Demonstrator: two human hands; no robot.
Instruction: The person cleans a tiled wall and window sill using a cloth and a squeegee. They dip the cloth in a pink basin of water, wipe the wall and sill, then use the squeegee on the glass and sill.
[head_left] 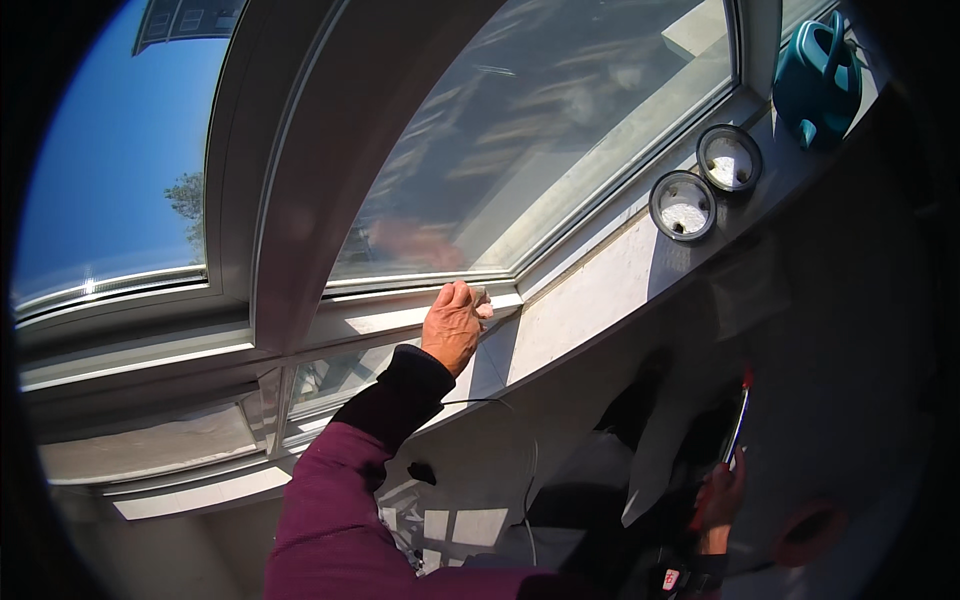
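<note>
Left hand (450, 330): fingers bunched together and gripping a small crumpled, pale pinkish wad, perhaps cloth or paper, at the lower corner of the window.
Pale wad (484, 307): at the white window frame (390, 312), poking out on the right of the fingers; the pinched hold probably lets it fit the narrow ledge.
Right hand (722, 492): low and in shadow, fingers closed around a slim, shiny tool with red ends (741, 425); its kind is too dark to tell.
Slim tool: slanting upward, well apart from the glass pane (540, 130), seemingly held aside while the left hand is at the frame.
Purple sleeve with black cuff (330, 490): the left arm reaches up and across the edge of the pale, flat windowsill (590, 300), likely because the frame lies behind it.
Two round black pots with white contents (684, 208) (730, 160): side by side on the sill, right of the bare stretch near the left hand; that spacing seems to leave the arm room.
Teal plastic watering can (815, 85): at the sill's far end beyond the pots, spout towards the room, presumably parked clear of the corner.
</note>
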